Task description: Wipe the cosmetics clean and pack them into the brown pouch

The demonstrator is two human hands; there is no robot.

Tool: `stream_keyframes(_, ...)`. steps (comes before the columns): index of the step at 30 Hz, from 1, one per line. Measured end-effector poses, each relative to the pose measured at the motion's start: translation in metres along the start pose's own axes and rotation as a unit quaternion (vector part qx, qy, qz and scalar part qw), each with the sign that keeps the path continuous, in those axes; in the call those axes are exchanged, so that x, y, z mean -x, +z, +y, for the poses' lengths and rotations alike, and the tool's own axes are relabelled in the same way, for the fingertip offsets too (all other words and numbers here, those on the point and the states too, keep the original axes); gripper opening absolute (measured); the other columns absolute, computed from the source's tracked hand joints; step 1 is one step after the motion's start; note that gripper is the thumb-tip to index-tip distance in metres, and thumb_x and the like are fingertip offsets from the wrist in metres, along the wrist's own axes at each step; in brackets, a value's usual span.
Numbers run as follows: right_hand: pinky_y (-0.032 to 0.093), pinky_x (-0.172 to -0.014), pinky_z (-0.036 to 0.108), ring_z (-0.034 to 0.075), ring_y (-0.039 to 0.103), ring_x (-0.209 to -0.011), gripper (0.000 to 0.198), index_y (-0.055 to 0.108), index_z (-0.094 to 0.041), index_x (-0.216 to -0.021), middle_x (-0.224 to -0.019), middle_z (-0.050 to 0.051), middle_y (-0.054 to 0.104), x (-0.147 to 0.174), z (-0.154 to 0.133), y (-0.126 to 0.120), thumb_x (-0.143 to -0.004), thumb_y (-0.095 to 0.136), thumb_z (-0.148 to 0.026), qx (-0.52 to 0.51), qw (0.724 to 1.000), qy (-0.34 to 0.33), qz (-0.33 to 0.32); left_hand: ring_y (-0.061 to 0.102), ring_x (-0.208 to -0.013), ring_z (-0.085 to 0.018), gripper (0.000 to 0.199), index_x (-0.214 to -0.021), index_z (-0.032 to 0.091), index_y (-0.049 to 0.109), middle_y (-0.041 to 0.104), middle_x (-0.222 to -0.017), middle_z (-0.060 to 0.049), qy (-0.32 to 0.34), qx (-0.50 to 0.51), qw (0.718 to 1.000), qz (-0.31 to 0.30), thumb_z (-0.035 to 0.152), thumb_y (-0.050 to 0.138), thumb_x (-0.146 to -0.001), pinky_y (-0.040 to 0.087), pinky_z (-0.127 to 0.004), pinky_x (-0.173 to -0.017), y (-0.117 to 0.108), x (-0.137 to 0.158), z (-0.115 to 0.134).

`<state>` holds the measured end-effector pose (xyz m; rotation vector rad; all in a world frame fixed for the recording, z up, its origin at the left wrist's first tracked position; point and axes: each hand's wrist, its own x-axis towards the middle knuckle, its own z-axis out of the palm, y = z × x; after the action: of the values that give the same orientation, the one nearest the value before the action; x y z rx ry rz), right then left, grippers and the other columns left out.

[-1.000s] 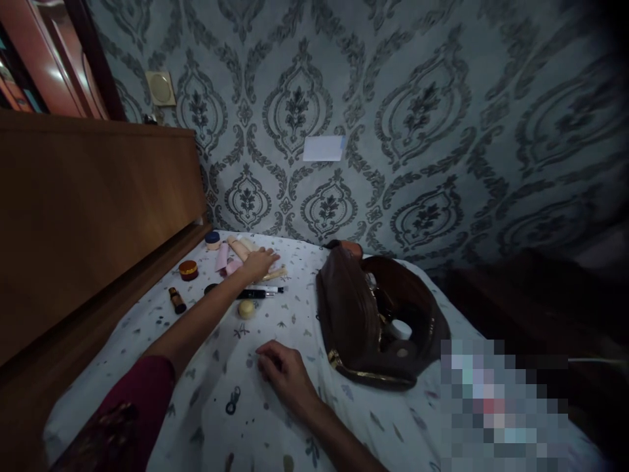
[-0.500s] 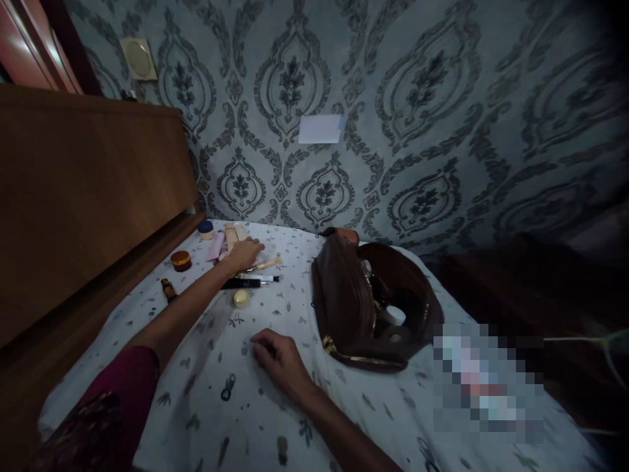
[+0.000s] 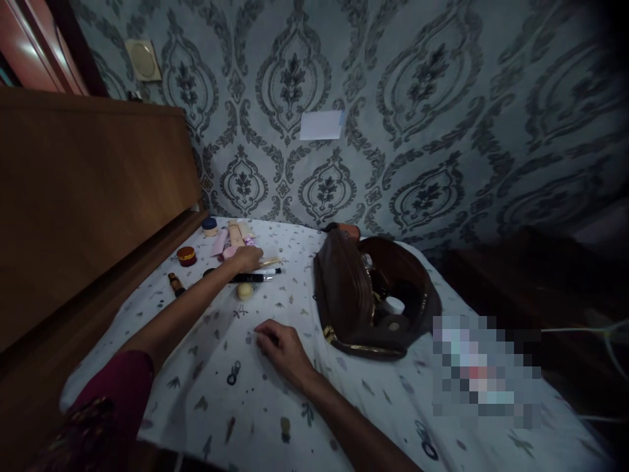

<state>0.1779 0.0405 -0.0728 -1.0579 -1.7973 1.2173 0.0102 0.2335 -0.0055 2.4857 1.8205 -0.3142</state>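
My left hand [image 3: 248,257] reaches out over a cluster of cosmetics on the white patterned sheet [image 3: 236,406]. Its fingers lie on a wooden-handled brush [image 3: 272,263], and whether they grip it is unclear. Just in front of the hand lie a black pen [image 3: 247,278], a white pen [image 3: 273,271] and a round yellow item [image 3: 244,291]. Pink tubes [image 3: 221,242] and a beige tube [image 3: 236,233] lie behind the hand. My right hand [image 3: 280,344] rests on the sheet nearer to me, fingers curled, holding nothing. An open brown bag [image 3: 354,295] lies to its right.
A blue-lidded jar [image 3: 209,226], a red and gold jar [image 3: 187,255] and a small brown bottle [image 3: 175,284] lie by the wooden headboard [image 3: 88,196] on the left. A white jar [image 3: 394,305] sits inside the bag. Patterned wallpaper with a white note [image 3: 322,124] stands behind.
My left hand has drawn back slightly from the tubes and curled its fingers over the brush. My right hand has barely moved. The view has shifted a little.
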Motion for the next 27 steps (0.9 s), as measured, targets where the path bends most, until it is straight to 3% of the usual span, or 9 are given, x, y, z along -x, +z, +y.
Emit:
stream_keyframes(4, 0.042, -0.06, 0.023, 0.012, 0.056, -0.061, 0.018, 0.069, -0.018, -0.091, -0.066, -0.002, 0.063, 0.001, 0.0, 0.0, -0.083, 0.052, -0.018, -0.008, 1.0, 0.0, -0.002, 0.063, -0.107, -0.023, 0.037, -0.126, 0.017, 0.058, 0.061, -0.126, -0.01, -0.012, -0.005, 1.0, -0.025, 0.036, 0.061, -0.094, 0.056, -0.045, -0.089, -0.007, 0.008, -0.004)
stream_keyframes(8, 0.041, -0.059, 0.023, 0.012, 0.054, -0.059, 0.017, 0.069, -0.019, -0.09, -0.064, -0.003, 0.062, 0.0, -0.001, -0.001, -0.083, 0.053, -0.018, 0.005, 1.0, -0.006, -0.002, 0.064, -0.108, -0.024, 0.035, -0.124, 0.018, 0.059, 0.063, -0.124, -0.011, 0.0, 0.009, 1.0, 0.0, 0.038, 0.057, -0.096, 0.055, -0.044, -0.091, -0.01, 0.024, -0.004)
stream_keyframes(11, 0.041, -0.059, 0.023, 0.012, 0.055, -0.059, 0.018, 0.068, -0.019, -0.091, -0.065, -0.002, 0.063, 0.0, -0.001, 0.0, -0.083, 0.052, -0.018, 0.005, 1.0, -0.006, -0.004, 0.063, -0.114, -0.027, 0.038, -0.127, 0.023, 0.059, 0.066, -0.123, -0.01, 0.034, 0.029, 0.999, 0.029, 0.045, 0.048, -0.098, 0.052, -0.039, -0.091, -0.006, 0.036, 0.004)
stream_keyframes(14, 0.042, -0.06, 0.024, 0.013, 0.055, -0.06, 0.018, 0.068, -0.019, -0.092, -0.067, -0.002, 0.063, 0.0, -0.001, 0.0, -0.083, 0.053, -0.019, 0.005, 1.0, -0.003, -0.006, 0.062, -0.116, -0.03, 0.044, -0.125, 0.024, 0.061, 0.068, -0.123, -0.011, 0.054, 0.04, 0.997, 0.034, 0.052, 0.056, -0.091, 0.05, -0.038, -0.091, 0.001, 0.042, 0.019)
stream_keyframes(17, 0.043, -0.061, 0.024, 0.013, 0.056, -0.06, 0.018, 0.068, -0.019, -0.093, -0.066, -0.002, 0.063, 0.001, -0.001, 0.0, -0.084, 0.053, -0.021, 0.0, 1.0, -0.003, -0.008, 0.063, -0.114, -0.031, 0.042, -0.119, 0.019, 0.064, 0.068, -0.12, -0.013, 0.041, 0.042, 0.998, 0.03, 0.047, 0.063, -0.088, 0.05, -0.042, -0.093, 0.005, 0.041, 0.03)
stream_keyframes(22, 0.043, -0.06, 0.024, 0.013, 0.056, -0.06, 0.017, 0.069, -0.019, -0.092, -0.065, -0.002, 0.063, 0.001, 0.001, 0.0, -0.085, 0.053, -0.022, 0.009, 1.0, -0.009, -0.011, 0.064, -0.106, -0.024, 0.038, -0.12, 0.015, 0.061, 0.065, -0.12, -0.01, -0.01, 0.05, 0.998, 0.03, 0.041, 0.061, -0.093, 0.053, -0.046, -0.092, 0.004, 0.042, 0.03)
stream_keyframes(27, 0.042, -0.059, 0.024, 0.013, 0.055, -0.059, 0.019, 0.069, -0.018, -0.092, -0.066, -0.001, 0.063, 0.0, 0.003, 0.001, -0.085, 0.053, -0.024, 0.016, 1.0, -0.006, -0.009, 0.063, -0.111, -0.028, 0.033, -0.117, 0.02, 0.06, 0.069, -0.118, -0.012, -0.018, 0.091, 0.991, 0.1, 0.042, 0.053, -0.095, 0.049, -0.037, -0.089, 0.005, 0.065, 0.022)
